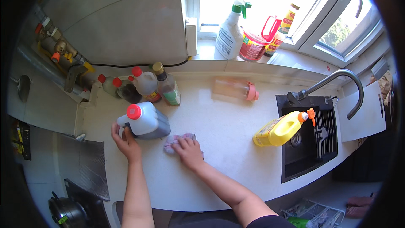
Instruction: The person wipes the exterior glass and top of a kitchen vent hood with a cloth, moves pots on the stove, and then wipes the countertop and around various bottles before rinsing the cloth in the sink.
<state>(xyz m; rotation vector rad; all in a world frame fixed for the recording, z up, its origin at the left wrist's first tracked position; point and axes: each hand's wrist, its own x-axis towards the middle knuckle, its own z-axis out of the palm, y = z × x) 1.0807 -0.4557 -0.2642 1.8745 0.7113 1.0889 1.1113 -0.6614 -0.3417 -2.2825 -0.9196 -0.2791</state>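
My left hand (125,142) is curled at the handle side of a large translucent jug (152,120) with a red cap and dark liquid inside. The jug stands on the white countertop (228,164). My right hand (190,153) presses down on a crumpled pink and grey cloth (172,142), just right of the jug's base. Part of the cloth is hidden under the palm. Behind the jug stand several bottles, among them a dark red-capped bottle (128,92) and a glass bottle (169,89) with a gold cap.
A pink-capped clear bottle (225,88) lies near the back wall. A yellow pump jug (276,131) stands beside the dark sink (289,173) under a curved faucet (358,82). On the windowsill are a spray bottle (229,36) and a red tub (253,47). A pot (67,213) sits lower left.
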